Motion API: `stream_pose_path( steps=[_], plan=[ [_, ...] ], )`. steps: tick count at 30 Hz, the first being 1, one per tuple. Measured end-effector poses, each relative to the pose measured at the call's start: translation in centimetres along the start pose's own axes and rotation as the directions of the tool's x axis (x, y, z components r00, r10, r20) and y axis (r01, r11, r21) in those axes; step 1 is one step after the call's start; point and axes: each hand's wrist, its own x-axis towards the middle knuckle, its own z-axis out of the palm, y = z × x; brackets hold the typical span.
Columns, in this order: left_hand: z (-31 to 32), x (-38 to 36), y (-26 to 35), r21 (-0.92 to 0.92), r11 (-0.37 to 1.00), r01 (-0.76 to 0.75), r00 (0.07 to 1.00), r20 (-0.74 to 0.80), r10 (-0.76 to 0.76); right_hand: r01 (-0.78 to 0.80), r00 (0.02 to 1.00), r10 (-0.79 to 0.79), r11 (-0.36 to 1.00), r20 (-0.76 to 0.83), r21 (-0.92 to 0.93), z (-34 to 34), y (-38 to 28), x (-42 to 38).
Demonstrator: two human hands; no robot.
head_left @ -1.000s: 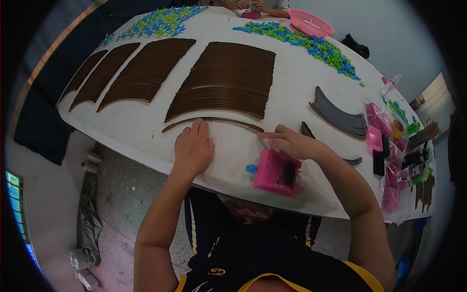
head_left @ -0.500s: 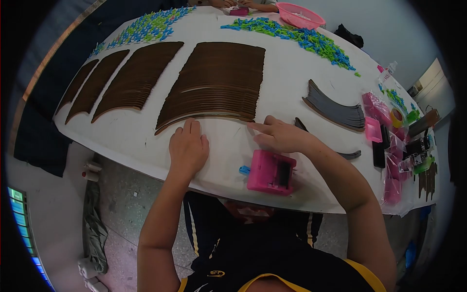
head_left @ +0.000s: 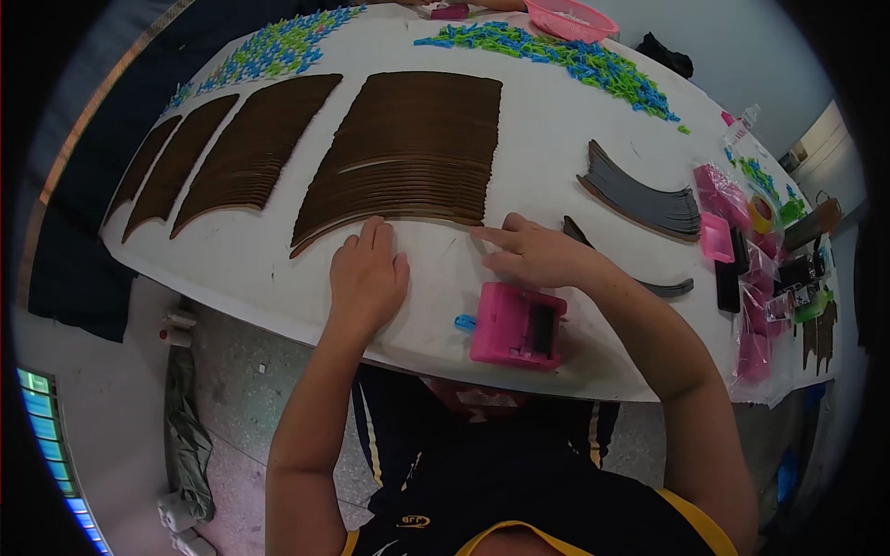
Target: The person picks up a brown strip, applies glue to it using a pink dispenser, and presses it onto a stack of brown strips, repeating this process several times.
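Thin brown curved strips (head_left: 413, 120) lie side by side in a wide block on the table. The fingertips of my left hand (head_left: 368, 287), stretched out, touch the near edge of that block around its middle. My right hand (head_left: 540, 255) has its index finger extended against the right end of the nearest strip, the other fingers partly bent. Neither hand grasps anything. Just below my right hand sits a pink box-like device (head_left: 517, 326) with a dark window and a blue piece (head_left: 464, 322) at its left side.
Narrower blocks of brown strips (head_left: 255, 144) lie to the left. Dark grey curved strips (head_left: 640, 195) lie on the right. Blue and green small pieces (head_left: 575, 69) are heaped at the back, near a pink basket (head_left: 575, 20). Pink parts in plastic (head_left: 756, 320) crowd the right edge.
The nearest strip now sits closer against the block, and the light gap behind it has narrowed. My left hand has slid slightly right along the edge. The view has shifted a little.
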Motion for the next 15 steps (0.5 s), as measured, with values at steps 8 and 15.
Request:
stream_pose_path(
  steps=[8, 15],
  plan=[
    [0.07, 0.07, 0.0, 0.027, 1.0, 0.001, 1.0, 0.0, -0.001, 0.003, 1.0, -0.003, 1.0, -0.018, -0.008, 0.22, 0.01, 0.03],
    [-0.41, 0.17, 0.25, 0.004, 1.0, 0.029, 0.998, 0.06, -0.029, 0.008, 0.999, -0.008, 1.0, -0.034, 0.001, 0.4, 0.15, 0.09]
  ],
)
